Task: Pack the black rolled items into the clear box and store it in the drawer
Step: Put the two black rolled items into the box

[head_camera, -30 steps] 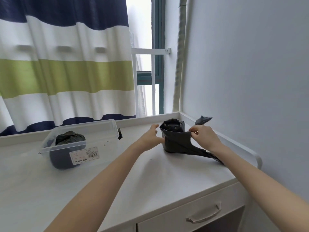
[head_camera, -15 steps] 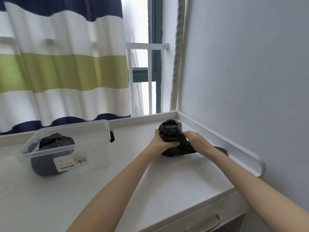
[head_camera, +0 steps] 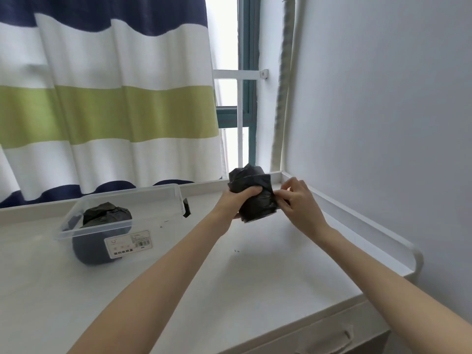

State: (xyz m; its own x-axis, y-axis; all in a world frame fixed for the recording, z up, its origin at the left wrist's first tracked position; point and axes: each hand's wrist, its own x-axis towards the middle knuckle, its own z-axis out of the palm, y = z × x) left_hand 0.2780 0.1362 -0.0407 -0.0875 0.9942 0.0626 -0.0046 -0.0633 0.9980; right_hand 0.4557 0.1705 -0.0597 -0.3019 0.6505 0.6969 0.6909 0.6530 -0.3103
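Note:
A black roll of thin plastic (head_camera: pixel 251 194) is lifted off the white desk (head_camera: pixel 229 277), tilted. My left hand (head_camera: pixel 238 200) grips it around its left side. My right hand (head_camera: pixel 296 200) pinches the loose end of the film against the roll's right side. The clear box (head_camera: pixel 127 213) stands open on the desk to the left, with a white barcode label on its front. Inside it lies another black roll (head_camera: pixel 104 221). The drawer (head_camera: pixel 329 338) front with its handle shows at the bottom edge.
A raised white rim (head_camera: pixel 357 221) runs along the desk's right and back edges, next to the wall. A striped curtain (head_camera: pixel 107 98) hangs behind the box, with a window beside it. A small black scrap (head_camera: pixel 187 208) lies behind the box.
The roll was resting on the desk; now both hands have raised it. The loose strip that trailed to the right has been wound in. My view has shifted.

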